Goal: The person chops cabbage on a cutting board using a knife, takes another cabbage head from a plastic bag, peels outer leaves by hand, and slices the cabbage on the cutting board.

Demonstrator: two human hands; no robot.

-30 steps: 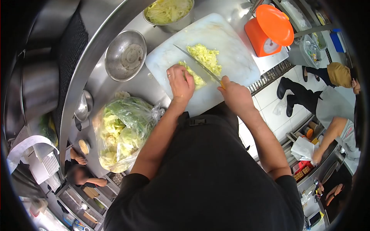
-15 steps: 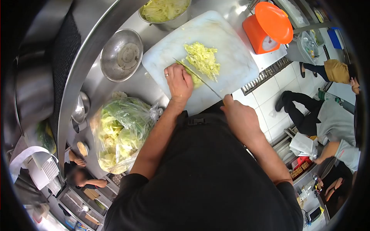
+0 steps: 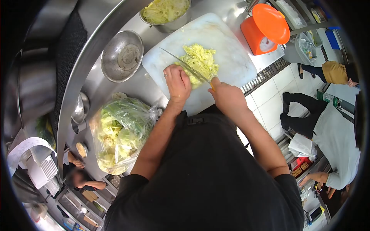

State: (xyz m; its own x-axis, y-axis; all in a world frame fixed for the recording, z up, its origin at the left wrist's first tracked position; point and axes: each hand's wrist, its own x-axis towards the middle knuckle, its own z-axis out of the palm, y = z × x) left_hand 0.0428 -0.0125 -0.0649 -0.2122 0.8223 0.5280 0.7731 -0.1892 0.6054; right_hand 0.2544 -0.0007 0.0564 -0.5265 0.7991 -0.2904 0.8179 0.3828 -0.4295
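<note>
My right hand [image 3: 227, 96] grips the yellow handle of a long kitchen knife [image 3: 181, 63]. Its blade slants up and left across the white cutting board [image 3: 227, 34], along my left fingers. With fingers curled, my left hand [image 3: 177, 81] presses on leafy greens that look like cabbage; most of the piece beneath the fingers is hidden. A ring shows on one finger. Right beyond the blade lies a heap of pale yellow-green shredded cabbage [image 3: 200, 57]. To the left of my left forearm sits a clear plastic bag of cabbage leaves [image 3: 123, 134].
A metal bowl of shredded cabbage [image 3: 165, 11] stands behind the board. A metal colander [image 3: 122, 56] is left of it. An orange scale [image 3: 262, 34] stands at the board's far right. People are at right, one in a grey shirt [image 3: 335, 142], and another person [image 3: 83, 179] is lower left.
My right hand and the knife have moved up and left, so the blade reaches farther past my left fingers. My left hand stays nearly in place. The grey-shirted person has shifted posture.
</note>
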